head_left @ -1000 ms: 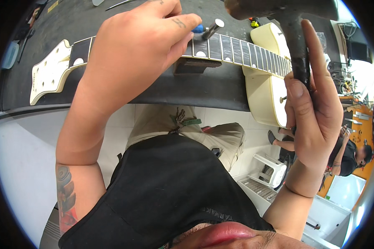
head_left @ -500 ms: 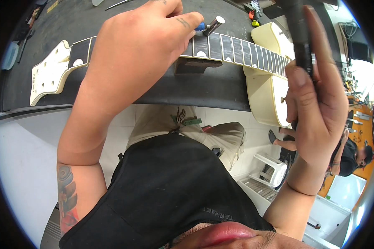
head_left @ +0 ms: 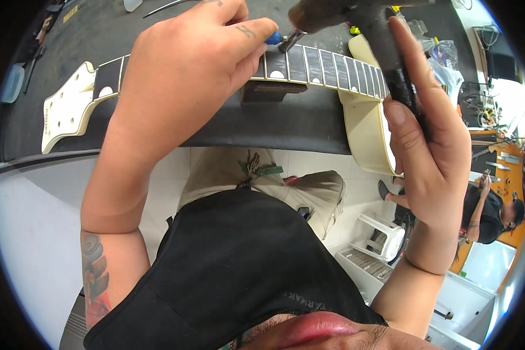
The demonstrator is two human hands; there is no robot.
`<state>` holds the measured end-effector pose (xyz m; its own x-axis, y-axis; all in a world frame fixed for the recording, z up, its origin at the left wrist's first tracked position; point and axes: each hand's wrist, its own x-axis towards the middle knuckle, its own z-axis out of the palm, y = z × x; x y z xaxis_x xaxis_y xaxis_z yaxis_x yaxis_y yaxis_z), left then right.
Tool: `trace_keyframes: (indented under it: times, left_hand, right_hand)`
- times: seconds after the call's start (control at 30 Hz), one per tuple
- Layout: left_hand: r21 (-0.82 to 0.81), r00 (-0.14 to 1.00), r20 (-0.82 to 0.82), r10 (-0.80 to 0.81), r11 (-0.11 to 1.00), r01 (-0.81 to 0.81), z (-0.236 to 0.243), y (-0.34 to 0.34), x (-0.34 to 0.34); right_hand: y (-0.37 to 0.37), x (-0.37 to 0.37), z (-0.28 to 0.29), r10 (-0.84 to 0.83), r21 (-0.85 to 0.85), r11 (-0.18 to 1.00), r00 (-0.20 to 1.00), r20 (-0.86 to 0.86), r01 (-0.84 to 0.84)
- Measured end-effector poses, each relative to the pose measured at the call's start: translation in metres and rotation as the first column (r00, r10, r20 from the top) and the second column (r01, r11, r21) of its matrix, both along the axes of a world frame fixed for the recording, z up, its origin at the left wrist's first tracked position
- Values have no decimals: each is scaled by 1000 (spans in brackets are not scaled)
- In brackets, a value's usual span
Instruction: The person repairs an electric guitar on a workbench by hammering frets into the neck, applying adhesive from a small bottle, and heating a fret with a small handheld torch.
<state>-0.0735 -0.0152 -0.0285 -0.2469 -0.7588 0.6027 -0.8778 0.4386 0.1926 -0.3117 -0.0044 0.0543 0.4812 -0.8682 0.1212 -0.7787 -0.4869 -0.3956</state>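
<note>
Left hand [head_left: 195,67] pinches the blue-handled metal tool [head_left: 291,40], tilted over the guitar's fretboard [head_left: 302,65]. Right hand [head_left: 431,143] grips a dark hammer [head_left: 364,20], head by tool's upper end.

Light spreads bright and fairly even over my surface [head_left: 274,125], while white glare burns out detail at the far right. The hammer [head_left: 356,20] above my right fingers [head_left: 424,64] looks dark and soft, with small highlights on its handle. Beneath the neck [head_left: 326,67], the block [head_left: 268,93] is shadowed; my shirt [head_left: 227,262] shows little detail. Fisheye distortion bows the surface's front edge, and bluish fringes line the black rim.
</note>
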Motion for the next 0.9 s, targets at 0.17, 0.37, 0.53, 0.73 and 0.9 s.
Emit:
trace_keyframes:
  times: [0.17, 0.37, 0.53, 0.73, 0.9]
  left_hand:
    - [74, 991, -71, -109, 991, 114, -3, -5, 9]
    - [74, 988, -93, -126, 988, 133, -5, -5, 10]
    - [91, 986, -79, -147, 984, 154, -3, -5, 13]
    - [65, 985, -92, -144, 986, 150, -8, -7, 10]
    - [86, 983, -92, -157, 983, 165, -5, -6, 12]
  right_hand:
    - [-4, -18, -12, 117, -105, 990, 975, 191, -98]
    - [-3, -22, -15, 80, -158, 987, 966, 245, -42]
    - [-14, -31, -10, 197, -293, 936, 980, -28, -197]
    - [4, -16, -15, 8, -118, 993, 981, 193, 15]
    - [0, -13, -16, 225, -116, 974, 908, 352, -196]
